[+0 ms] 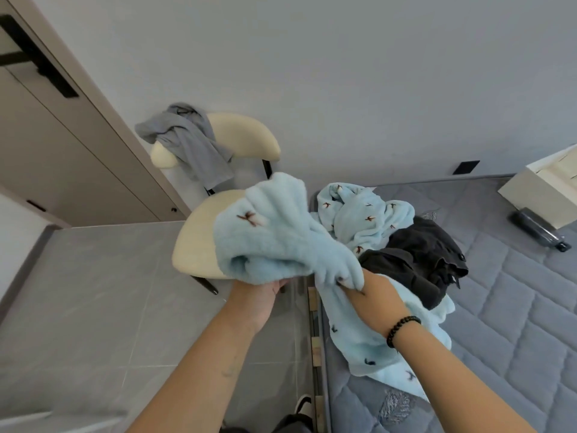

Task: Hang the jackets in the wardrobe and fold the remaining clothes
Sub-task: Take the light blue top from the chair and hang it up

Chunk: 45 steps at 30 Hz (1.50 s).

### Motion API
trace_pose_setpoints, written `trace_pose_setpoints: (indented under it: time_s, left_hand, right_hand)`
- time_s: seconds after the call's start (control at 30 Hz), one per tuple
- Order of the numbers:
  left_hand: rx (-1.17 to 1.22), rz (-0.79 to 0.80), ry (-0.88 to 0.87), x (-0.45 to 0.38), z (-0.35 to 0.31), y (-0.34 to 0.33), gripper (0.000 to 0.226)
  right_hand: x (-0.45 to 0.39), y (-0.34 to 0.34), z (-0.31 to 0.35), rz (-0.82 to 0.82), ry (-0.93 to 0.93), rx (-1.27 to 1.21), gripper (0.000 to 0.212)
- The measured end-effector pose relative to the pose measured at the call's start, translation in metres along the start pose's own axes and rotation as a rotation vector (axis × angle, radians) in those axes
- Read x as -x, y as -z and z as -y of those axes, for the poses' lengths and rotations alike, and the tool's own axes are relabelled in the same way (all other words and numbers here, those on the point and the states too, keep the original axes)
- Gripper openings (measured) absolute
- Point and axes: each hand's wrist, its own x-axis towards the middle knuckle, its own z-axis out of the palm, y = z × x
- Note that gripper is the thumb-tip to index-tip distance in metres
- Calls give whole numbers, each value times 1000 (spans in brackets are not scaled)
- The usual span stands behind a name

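A light blue fleece garment (274, 232) with small dark bird prints is lifted and bunched over the bed's left edge. My left hand (265, 295) grips its lower bundle from beneath, fingers hidden in the fabric. My right hand (371, 292), with a black bead bracelet on the wrist, pinches a twisted part of the same fleece. More blue printed fleece (365, 217) lies crumpled on the mattress, and a flat part (374, 354) runs under my right forearm. A dark grey garment (418, 257) lies heaped beside it. A grey shirt (193, 145) hangs over the chair back.
A cream chair (193, 245) stands on the grey tiled floor left of the bed. The grey quilted mattress (515, 307) fills the right side. A beige wardrobe door (62, 145) with a black handle is at left. A dark bottle (537, 229) lies near a white box (543, 189).
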Motion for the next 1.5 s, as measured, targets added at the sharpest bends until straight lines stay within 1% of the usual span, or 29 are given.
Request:
trace_pose_setpoints:
  time_s: [0.07,0.1,0.13,0.2,0.23,0.27,0.33,0.37,0.43,0.5,0.53,0.57,0.6,0.67,0.7,0.73,0.77,0.8,0.83,0.87,0.97,1.03,1.13,1.2,1.27,1.33,1.4,1.47,1.5]
  left_hand:
    - [-190,152,-54,2,-8,-4,31]
    - [-239,198,-41,5,-12,-4,36]
    - [-267,224,16,7,-12,-3,43]
    - [-313,242,113,14,-8,-1,61]
    - [-352,283,150,18,-2,-1,69]
    - [-408,368,172,23,4,0,74]
    - [-575,488,185,31,15,-3,76]
    - [-644,487,176,33,19,-7,74]
    - [-716,355,94,33,21,-16,58]
    - [-724,174,-33,26,20,-22,33]
    - [-684,114,-72,21,17,-24,28]
    - [-636,75,-87,18,14,-24,29]
    - [-558,63,-79,17,10,-23,32]
    - [-361,109,-36,20,3,-19,39]
    - [-272,133,-4,21,0,-16,41]
    - [-205,129,24,22,-3,-13,40]
    - [-157,92,47,21,-7,-10,37]
    - [-121,38,69,20,-11,-8,35]
    - [-105,-4,88,18,-14,-4,33]
    - [-109,-31,103,16,-15,0,32]
    - [-158,-78,147,14,-15,14,34]
    - [-165,-90,191,15,-11,24,38]
    - [-133,-113,255,15,-7,40,49]
    - [-116,-107,272,12,-5,52,56]
    - [-114,-102,279,7,-3,64,57]
    - [-118,-116,276,2,-1,75,50]
    - [-114,-130,271,-4,1,84,42]
    - [-118,-145,272,-10,2,92,39]
    - [-113,-152,277,-11,2,94,38]
  right_hand:
    - [0,16,13,-142,-7,-215,18]
    - [0,26,21,-206,8,-311,21]
    - [-1,36,30,-256,37,-371,23]
    - [-4,56,52,-298,98,-415,25]
    - [-6,65,64,-310,113,-435,25]
    - [-8,73,74,-320,119,-461,26]
    - [-9,82,95,-323,135,-516,30]
    - [-7,83,106,-313,151,-534,31]
    - [-3,85,126,-269,206,-582,31]
    - [2,88,136,-225,272,-630,30]
    - [4,90,136,-192,297,-658,22]
    - [5,94,133,-155,315,-704,12]
    - [7,96,127,-119,326,-780,8]
    - [6,97,107,-90,270,-967,24]
    - [3,94,94,-107,194,-984,33]
    - [-2,87,80,-135,111,-918,38]
    - [-7,79,65,-143,28,-763,42]
    - [-12,67,50,-104,-37,-593,47]
    - [-16,55,39,-39,-77,-452,53]
    - [-19,43,31,21,-85,-375,56]
    - [-23,10,18,91,-34,-351,42]
    - [-26,-7,13,152,-42,-406,46]
    - [-32,-24,14,340,-86,-566,57]
    - [-41,-30,14,387,-41,-567,66]
    - [-55,-31,8,417,-32,-621,63]
    - [-75,-32,-4,418,-145,-813,52]
    - [-97,-35,-14,394,-336,-960,47]
    - [-115,-48,-20,333,-475,-833,72]
    - [-123,-57,-21,312,-515,-716,82]
